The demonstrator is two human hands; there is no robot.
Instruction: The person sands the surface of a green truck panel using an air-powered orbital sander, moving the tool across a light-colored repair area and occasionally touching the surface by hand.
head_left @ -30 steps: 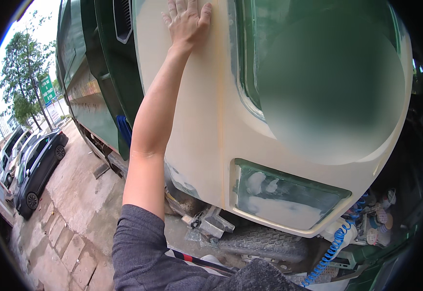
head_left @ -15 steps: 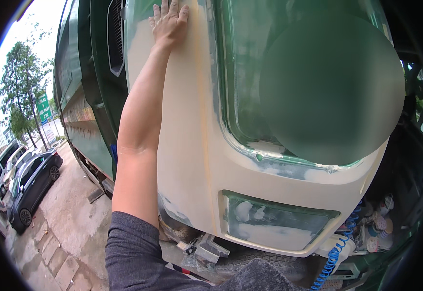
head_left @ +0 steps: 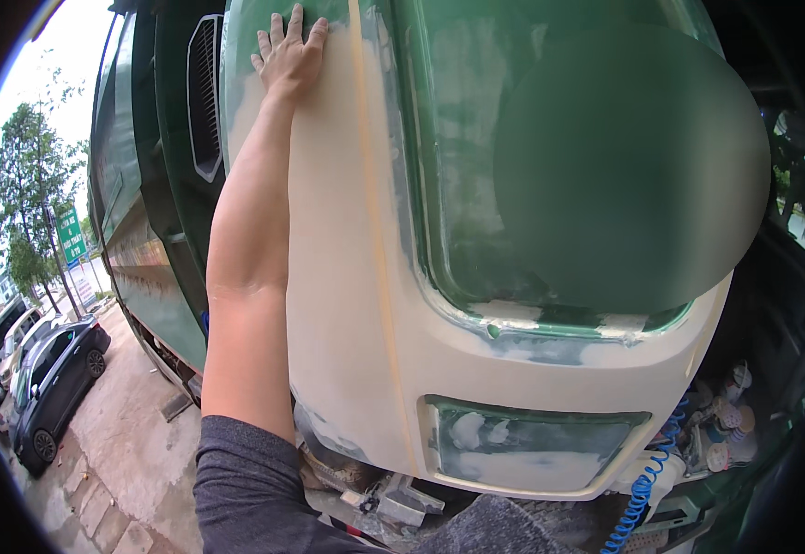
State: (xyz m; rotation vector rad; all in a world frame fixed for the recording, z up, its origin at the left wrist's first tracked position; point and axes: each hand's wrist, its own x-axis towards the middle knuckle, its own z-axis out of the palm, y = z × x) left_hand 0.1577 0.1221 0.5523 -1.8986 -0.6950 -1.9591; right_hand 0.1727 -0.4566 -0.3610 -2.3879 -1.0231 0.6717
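Leftmost, trees (head_left: 24, 198) and a dark car (head_left: 56, 388) stand outside a green vehicle body (head_left: 170, 314) with a black vent (head_left: 204, 97) — the forearm (head_left: 247, 212) crosses the left side of a cream-and-green panel (head_left: 352, 305), the left hand (head_left: 290, 66) lying fingers apart on its upper left, most of it below and rightward — a blue coiled hose (head_left: 641, 494) hangs lower right

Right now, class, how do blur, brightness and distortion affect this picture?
Head view: a round blurred patch obscures the right part of the glossy green recessed panel; head view, upper left: the pale white sky looks washed out; head view, edges: black fisheye corners frame the scene, while the bare left hand looks fairly sharp.
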